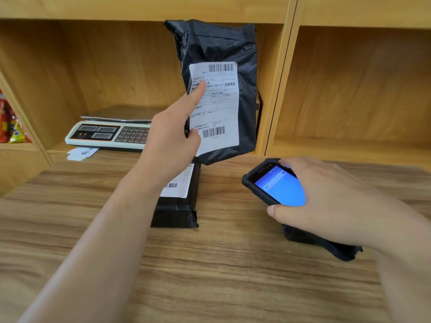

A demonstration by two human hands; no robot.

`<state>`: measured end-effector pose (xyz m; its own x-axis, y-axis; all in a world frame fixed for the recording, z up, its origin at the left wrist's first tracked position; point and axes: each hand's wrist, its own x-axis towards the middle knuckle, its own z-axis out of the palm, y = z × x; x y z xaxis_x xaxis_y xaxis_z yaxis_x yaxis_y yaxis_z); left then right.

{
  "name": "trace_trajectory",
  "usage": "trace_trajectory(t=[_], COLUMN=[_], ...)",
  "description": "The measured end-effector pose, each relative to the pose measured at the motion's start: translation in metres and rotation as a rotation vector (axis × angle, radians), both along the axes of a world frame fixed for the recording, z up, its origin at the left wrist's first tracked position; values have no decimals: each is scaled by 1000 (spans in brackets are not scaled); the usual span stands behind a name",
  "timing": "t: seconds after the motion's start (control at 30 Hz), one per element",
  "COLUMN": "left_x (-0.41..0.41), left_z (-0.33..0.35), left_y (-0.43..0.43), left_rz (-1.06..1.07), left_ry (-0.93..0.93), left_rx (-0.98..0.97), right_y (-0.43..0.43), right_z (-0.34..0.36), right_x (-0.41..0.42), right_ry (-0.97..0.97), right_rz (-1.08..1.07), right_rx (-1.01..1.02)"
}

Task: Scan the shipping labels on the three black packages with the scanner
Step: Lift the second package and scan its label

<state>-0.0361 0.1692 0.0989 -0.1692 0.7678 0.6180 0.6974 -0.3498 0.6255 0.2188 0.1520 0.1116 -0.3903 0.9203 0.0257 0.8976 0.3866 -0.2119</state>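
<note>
My left hand (173, 134) holds a black package (221, 43) upright by its left edge, thumb lying on its white shipping label (217, 106), which faces me with two barcodes. A second black package (177, 210) lies flat on the table below it, its label (179, 185) partly covered by my left wrist. My right hand (326, 201) grips the black handheld scanner (277, 185) from above; its blue screen is lit and tilted up toward me. A third black package (333, 247) lies under my right hand, mostly hidden, label not visible.
A wood-grain table (221, 276) spans the foreground. Behind it stands a wooden shelf unit (289, 66) with open compartments. A white weighing scale (109, 131) sits in the middle compartment, with paper slips (80, 153) in front. Colourful snack bags (10, 127) fill the left compartment.
</note>
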Motion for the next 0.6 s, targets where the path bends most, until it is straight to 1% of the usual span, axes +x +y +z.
trace_trajectory(t=[0.23,0.43,0.6], left_x=[-1,-1,-3], left_z=[-2,-6,-11], left_y=[3,5,11], left_rz=[-7,30,19], left_ry=[-15,-46,-80], left_rx=[-4,-4,-33], right_y=[0,-3,-2], right_z=[2,2,4], right_x=[0,-1,2], right_ry=[21,63,126], right_rz=[-7,-5,-4], right_rx=[1,17,41])
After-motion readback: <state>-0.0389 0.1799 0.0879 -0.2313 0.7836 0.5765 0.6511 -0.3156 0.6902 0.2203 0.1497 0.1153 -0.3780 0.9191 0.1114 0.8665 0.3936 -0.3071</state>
